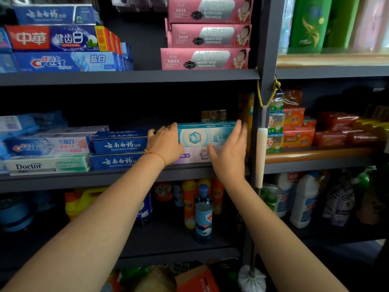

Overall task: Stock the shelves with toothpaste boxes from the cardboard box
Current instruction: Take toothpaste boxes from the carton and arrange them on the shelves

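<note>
On the middle shelf (126,175) a teal and white toothpaste box (206,134) lies on top of a purple toothpaste box (195,154). My left hand (165,144) covers the left end of both boxes, its fingers curled over the top of the teal one. At the right end is my right hand (229,152), fingers straight, palm against the stack. Only a red-orange flap of the cardboard box (197,279) shows, at the bottom edge.
Two dark blue toothpaste boxes (120,146) sit stacked just left of my left hand, with Crest and Doctor boxes (48,157) further left. Pink toothpaste boxes (206,36) fill the shelf above. A dark upright post (262,81) stands right of my right hand. Bottles (203,211) stand below.
</note>
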